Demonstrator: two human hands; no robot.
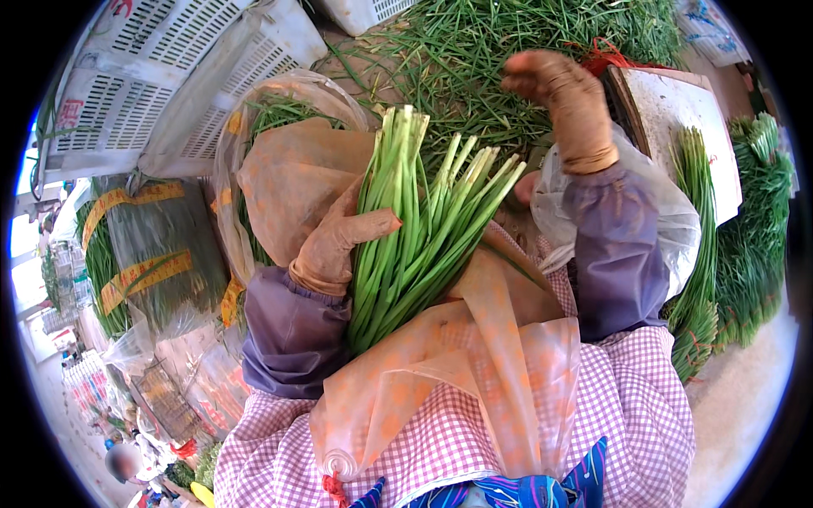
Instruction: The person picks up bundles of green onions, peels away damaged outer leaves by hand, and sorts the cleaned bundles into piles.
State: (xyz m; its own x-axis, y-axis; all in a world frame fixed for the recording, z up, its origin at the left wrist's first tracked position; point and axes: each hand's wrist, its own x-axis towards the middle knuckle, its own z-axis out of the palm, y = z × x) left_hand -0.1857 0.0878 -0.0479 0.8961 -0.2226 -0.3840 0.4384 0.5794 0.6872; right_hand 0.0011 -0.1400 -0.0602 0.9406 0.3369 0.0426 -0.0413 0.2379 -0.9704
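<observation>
My left hand (339,241), in a stained, tight glove, wraps round a thick bunch of garlic chives (398,229), its thumb lying across the stalks. Their pale cut ends point away from me, and some stalks fan out to the right over my lap. My right hand (572,106), gloved too, is raised at the upper right, apart from the bunch. Its fingers are loosely bent toward the left, with nothing visible in them. Beneath the bunch, a translucent orange plastic apron (440,347) covers my lap.
Loose green leaves (508,34) are heaped on the ground ahead. White slatted crates (144,76) stand at the upper left, above a wrapped chive bundle (152,245). To the right are a white board (677,110), a clear plastic bag (669,203) and more bundled chives (749,245).
</observation>
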